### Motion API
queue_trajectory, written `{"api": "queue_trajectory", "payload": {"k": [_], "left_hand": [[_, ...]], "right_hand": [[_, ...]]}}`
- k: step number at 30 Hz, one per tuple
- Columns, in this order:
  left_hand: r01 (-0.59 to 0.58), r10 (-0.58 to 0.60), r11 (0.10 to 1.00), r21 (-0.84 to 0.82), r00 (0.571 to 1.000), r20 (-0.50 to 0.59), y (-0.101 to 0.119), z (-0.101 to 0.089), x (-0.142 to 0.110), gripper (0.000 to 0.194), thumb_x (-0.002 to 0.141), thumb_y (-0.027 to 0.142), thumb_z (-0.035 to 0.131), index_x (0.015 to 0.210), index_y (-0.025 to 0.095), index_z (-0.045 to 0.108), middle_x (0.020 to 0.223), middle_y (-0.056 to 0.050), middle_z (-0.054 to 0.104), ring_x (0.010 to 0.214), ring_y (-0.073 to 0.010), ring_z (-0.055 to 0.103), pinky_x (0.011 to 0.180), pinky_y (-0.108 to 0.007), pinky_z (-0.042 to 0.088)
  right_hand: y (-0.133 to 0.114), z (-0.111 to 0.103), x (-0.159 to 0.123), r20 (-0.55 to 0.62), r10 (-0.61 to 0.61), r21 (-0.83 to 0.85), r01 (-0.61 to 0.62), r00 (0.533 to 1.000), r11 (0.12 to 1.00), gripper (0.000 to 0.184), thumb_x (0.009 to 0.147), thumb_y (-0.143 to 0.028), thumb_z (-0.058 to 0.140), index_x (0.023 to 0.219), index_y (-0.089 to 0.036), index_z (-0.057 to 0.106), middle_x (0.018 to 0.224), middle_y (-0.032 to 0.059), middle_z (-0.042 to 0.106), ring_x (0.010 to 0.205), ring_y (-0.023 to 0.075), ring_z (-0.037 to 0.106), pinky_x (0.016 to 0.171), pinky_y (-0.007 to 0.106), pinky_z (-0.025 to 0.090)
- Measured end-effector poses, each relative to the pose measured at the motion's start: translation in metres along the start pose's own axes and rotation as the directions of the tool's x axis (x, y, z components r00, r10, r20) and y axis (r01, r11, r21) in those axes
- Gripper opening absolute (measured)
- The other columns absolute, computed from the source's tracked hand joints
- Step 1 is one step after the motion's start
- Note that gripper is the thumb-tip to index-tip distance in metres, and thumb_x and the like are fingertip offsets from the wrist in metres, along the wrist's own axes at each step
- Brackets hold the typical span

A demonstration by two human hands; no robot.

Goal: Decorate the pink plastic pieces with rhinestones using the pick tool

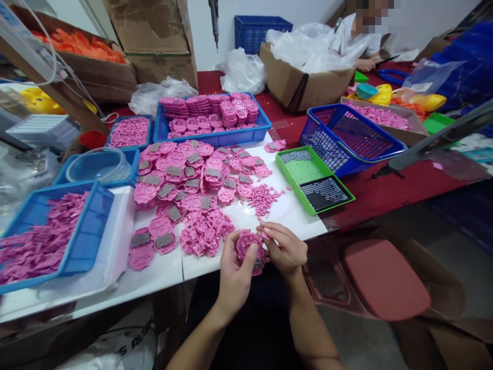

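Note:
My left hand (235,275) grips a round pink plastic casing (245,245) in front of the table edge, with the thumb lying across its face. A grey metal plate shows low on that casing. Fingers pinched, my right hand (285,250) is at the casing's right upper edge; what lies between the fingertips is too small to name. Just beyond the hands is a heap of tiny pink pieces (264,199). To its left lie a pile of small pink clip-like parts (206,231) and a big heap of pink casings with grey plates (175,172).
A blue tray (246,134) holds stacked pink casings. Screws fill parts of a green tray (287,177), beside a blue basket (348,134). At left stands a blue bin (100,210) of pink parts. An electric screwdriver (214,23) hangs overhead. Another person (348,38) sits across.

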State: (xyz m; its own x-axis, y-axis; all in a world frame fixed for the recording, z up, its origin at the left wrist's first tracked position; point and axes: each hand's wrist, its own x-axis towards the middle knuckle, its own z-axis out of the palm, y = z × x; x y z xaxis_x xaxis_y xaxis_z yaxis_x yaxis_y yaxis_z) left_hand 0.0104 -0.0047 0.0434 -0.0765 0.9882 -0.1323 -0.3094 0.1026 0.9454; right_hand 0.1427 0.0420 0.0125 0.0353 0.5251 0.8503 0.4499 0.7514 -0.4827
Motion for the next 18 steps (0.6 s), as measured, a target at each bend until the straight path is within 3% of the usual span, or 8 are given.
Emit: {"api": "queue_trajectory", "payload": {"k": [3, 8, 11, 14, 18], "left_hand": [[0.007, -0.006, 1.0, -0.02, 1.0, 0.014, 0.0, 0.002, 0.0, 0.034, 0.094, 0.047, 0.071, 0.112, 0.022, 0.057, 0.099, -0.003, 0.067, 0.081, -0.0167, 0.069, 0.067, -0.026, 0.061], [-0.049, 0.049, 0.998, 0.026, 0.998, -0.034, 0.001, 0.001, 0.001, 0.032, 0.093, 0.043, 0.073, 0.11, 0.022, 0.058, 0.094, 0.0, 0.066, 0.08, -0.013, 0.067, 0.073, -0.023, 0.06], [-0.012, 0.012, 1.0, -0.001, 1.0, -0.026, -0.002, 0.0, 0.002, 0.034, 0.092, 0.045, 0.073, 0.112, 0.022, 0.057, 0.095, -0.001, 0.066, 0.082, -0.0148, 0.067, 0.075, -0.026, 0.061], [0.047, -0.047, 0.998, -0.049, 0.999, 0.001, -0.008, -0.003, 0.005, 0.038, 0.093, 0.048, 0.071, 0.115, 0.022, 0.055, 0.098, -0.002, 0.066, 0.081, -0.0169, 0.069, 0.072, -0.03, 0.062], [0.002, -0.002, 1.0, 0.001, 0.999, -0.037, -0.015, -0.007, 0.014, 0.036, 0.094, 0.045, 0.07, 0.117, 0.021, 0.056, 0.101, -0.003, 0.068, 0.088, -0.0173, 0.069, 0.084, -0.031, 0.06]], "right_hand": [[0.0, -0.002, 0.0, 0.02, 0.013, 0.004, -0.013, 1.0, 1.0, 0.037, 0.084, -0.001, 0.072, 0.115, -0.021, 0.073, 0.105, 0.0094, 0.082, 0.09, 0.0209, 0.081, 0.075, 0.034, 0.071], [0.0, -0.002, -0.002, 0.036, 0.015, 0.018, -0.016, 0.999, 1.0, 0.037, 0.086, 0.001, 0.069, 0.116, -0.02, 0.072, 0.105, 0.0103, 0.081, 0.095, 0.021, 0.079, 0.079, 0.034, 0.07], [0.003, 0.001, -0.003, 0.046, 0.017, 0.033, -0.019, 0.999, 0.999, 0.04, 0.087, 0.001, 0.067, 0.12, -0.021, 0.068, 0.108, 0.0109, 0.08, 0.098, 0.021, 0.078, 0.079, 0.035, 0.069], [0.004, 0.003, -0.001, 0.037, 0.099, 0.089, -0.102, 0.994, 0.991, 0.045, 0.087, 0.001, 0.065, 0.125, -0.024, 0.062, 0.109, 0.0095, 0.078, 0.099, 0.0202, 0.077, 0.08, 0.038, 0.069], [-0.001, 0.001, 0.006, 0.045, 0.128, 0.007, -0.129, 0.991, 0.992, 0.034, 0.087, 0.001, 0.065, 0.11, -0.024, 0.068, 0.106, 0.0092, 0.076, 0.098, 0.0202, 0.075, 0.082, 0.04, 0.067]]}}
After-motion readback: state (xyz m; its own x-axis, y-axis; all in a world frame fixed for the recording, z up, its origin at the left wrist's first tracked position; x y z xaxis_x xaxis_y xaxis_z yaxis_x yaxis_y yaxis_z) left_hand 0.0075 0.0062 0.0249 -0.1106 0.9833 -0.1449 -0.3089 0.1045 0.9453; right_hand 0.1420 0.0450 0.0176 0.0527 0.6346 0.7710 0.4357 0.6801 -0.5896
